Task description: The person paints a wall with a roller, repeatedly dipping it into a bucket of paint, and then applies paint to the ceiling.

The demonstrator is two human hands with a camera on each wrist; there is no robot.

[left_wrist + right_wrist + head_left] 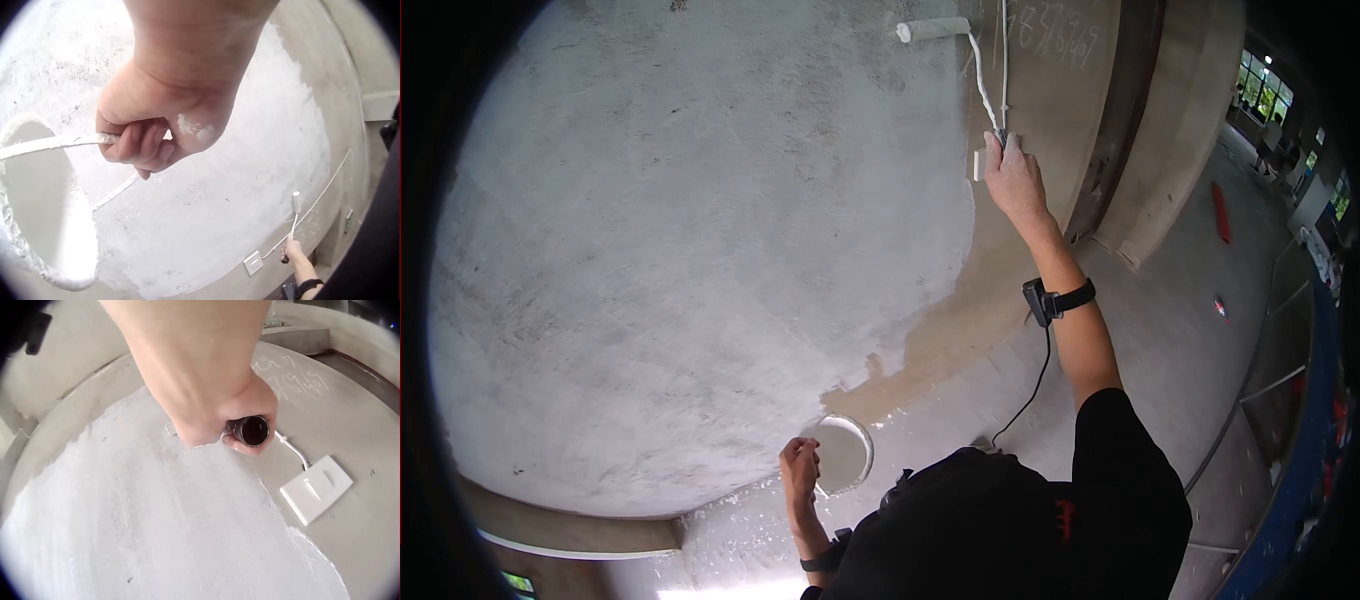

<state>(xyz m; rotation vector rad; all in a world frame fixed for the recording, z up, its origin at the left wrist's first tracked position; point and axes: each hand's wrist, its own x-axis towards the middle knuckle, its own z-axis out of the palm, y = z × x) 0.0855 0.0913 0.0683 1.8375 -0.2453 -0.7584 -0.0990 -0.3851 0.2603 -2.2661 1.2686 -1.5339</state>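
Observation:
A paint roller (937, 29) with a white sleeve lies against the wall near the edge of the white coating. The right hand (1017, 185) grips its handle, whose dark hollow end (255, 430) shows in the right wrist view. Low by the wall, the left hand (800, 468) holds the thin handle (59, 144) of a round bucket (868, 455). Its fingers (142, 145) are curled round that handle. White residue coats the bucket's rim; pale material is inside. White smears mark the left hand near the thumb.
The wall (700, 230) is coated white, with bare brownish plaster (940, 345) along its edge. A white switch plate (317, 489) and a white conduit (1005, 60) sit beside the right hand. A dark vertical strip (1115, 130) stands further right. Splashes dot the floor.

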